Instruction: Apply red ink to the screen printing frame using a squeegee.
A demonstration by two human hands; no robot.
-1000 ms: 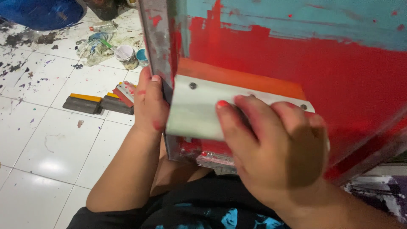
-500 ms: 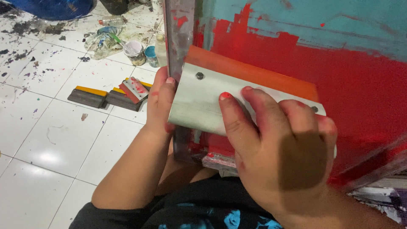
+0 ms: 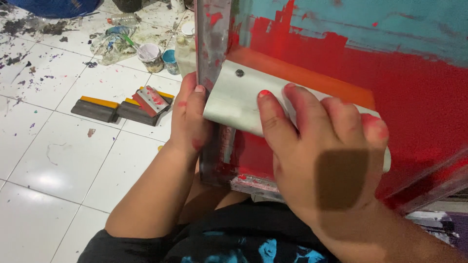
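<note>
A screen-printing frame with a metal edge lies in front of me, its mesh smeared with red ink below a teal band. My right hand, ink-stained, grips a squeegee with a silver metal handle and an orange blade pressed on the mesh. My left hand clasps the frame's left bar beside the squeegee's end, thumb on top.
On the white tiled floor to the left lie two spare squeegees with yellow blades and a paint-smeared scraper. Small ink pots and a crumpled rag sit farther back among paint splatters.
The squeegee and my right hand have slid along the mesh a little toward me, and the view has shifted slightly. My left hand keeps its hold on the frame bar.
</note>
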